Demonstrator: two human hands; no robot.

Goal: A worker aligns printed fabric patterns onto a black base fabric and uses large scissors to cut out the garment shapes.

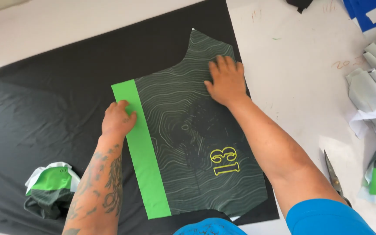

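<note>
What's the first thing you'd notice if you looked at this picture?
The bright green stripe jumps out first, running along the left edge of a dark fabric panel with wavy pale lines, spread in the middle of a black cloth. Both hands press flat on the panel: the left hand on the stripe, the right hand near the top. Scissors lie on the white table to the right.

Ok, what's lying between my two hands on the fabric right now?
In the head view, only the patterned dark fabric panel lies between the left hand and right hand; its bright green stripe sits under the left fingertips.
</note>
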